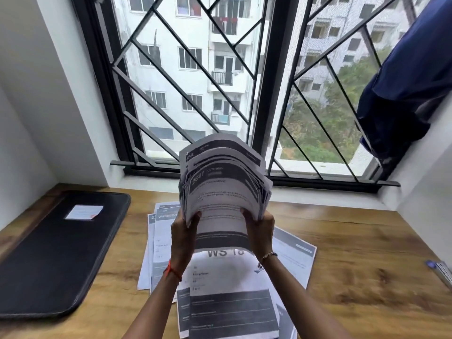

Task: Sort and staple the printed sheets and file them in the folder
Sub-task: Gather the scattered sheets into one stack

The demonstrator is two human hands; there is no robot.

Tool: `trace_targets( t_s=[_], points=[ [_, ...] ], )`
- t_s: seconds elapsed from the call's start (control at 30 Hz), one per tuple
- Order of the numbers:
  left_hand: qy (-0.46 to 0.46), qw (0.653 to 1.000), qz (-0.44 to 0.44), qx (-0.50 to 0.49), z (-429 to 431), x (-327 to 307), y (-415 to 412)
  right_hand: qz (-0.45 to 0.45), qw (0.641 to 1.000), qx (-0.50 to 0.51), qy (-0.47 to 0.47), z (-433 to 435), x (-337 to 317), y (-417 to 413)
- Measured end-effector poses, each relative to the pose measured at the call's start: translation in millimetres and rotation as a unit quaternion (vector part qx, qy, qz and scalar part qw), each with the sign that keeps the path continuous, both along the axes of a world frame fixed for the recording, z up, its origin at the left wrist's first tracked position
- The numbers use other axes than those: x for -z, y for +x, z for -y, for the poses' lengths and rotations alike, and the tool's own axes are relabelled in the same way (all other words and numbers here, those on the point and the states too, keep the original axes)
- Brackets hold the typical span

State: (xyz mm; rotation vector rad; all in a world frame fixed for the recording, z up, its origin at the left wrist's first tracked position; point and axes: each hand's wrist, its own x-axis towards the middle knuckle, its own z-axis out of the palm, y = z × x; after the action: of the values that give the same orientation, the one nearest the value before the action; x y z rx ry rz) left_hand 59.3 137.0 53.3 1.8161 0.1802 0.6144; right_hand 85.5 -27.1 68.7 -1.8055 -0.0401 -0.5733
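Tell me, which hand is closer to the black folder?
Left. The left hand grips the sheet stack on the side facing the black folder; the right hand grips the far side.

Home desk nook at a flat's window, upstairs.

Told by a wooden desk point(354, 265) fitted wall to wall between plain white walls point(36, 118), straight under a white sill point(318, 194) and a black-framed window point(276, 94). Barred with a diagonal grille point(151, 102), as in a dwelling, and screened by fine mesh point(342, 57) on the right pane. Faces white apartment blocks point(195, 57) with balconies and small windows across the way, with trees point(330, 113) beside them, all seen from above ground level. Hung with a dark blue cloth point(403, 81) bunched at the sill's right end. Laid with paperwork: loose printed sheets point(293, 255) spread mid-desk and a black folder point(49, 265) lying flat at the left.
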Motion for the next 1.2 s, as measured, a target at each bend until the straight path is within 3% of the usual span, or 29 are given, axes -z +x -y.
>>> trace_targets(
  t_s=[0.13, 0.33, 0.63, 0.83, 1.03, 1.13, 1.2],
  points=[
    [-0.048, 0.997, -0.045, 0.034, -6, 11, -3, -0.052, 0.998, -0.015, 0.018, 10, 12, -2],
    [-0.115, 0.982, -0.108, 0.101, -18, 21, 2, -0.142, 0.987, -0.062, -0.03, 19, 22, 4],
    [-0.141, 0.972, -0.119, 0.144, -24, -23, 16, -0.146, 0.987, -0.063, 0.019, 20, -10, 21],
    [-0.219, 0.931, -0.257, 0.139, -24, 5, 5, -0.319, 0.94, -0.121, 0.005, 34, 7, 21],
    [-0.06, 0.898, -0.434, 0.039, -20, 95, -14, -0.473, 0.876, -0.073, -0.065, 32, 57, -6],
    [-0.013, 0.906, -0.42, 0.041, -5, 84, -28, -0.488, 0.845, -0.021, -0.218, 31, 79, -9],
    [-0.014, 0.916, -0.399, 0.046, -1, 79, -30, -0.481, 0.849, -0.009, -0.217, 29, 81, -11]
  ],
)
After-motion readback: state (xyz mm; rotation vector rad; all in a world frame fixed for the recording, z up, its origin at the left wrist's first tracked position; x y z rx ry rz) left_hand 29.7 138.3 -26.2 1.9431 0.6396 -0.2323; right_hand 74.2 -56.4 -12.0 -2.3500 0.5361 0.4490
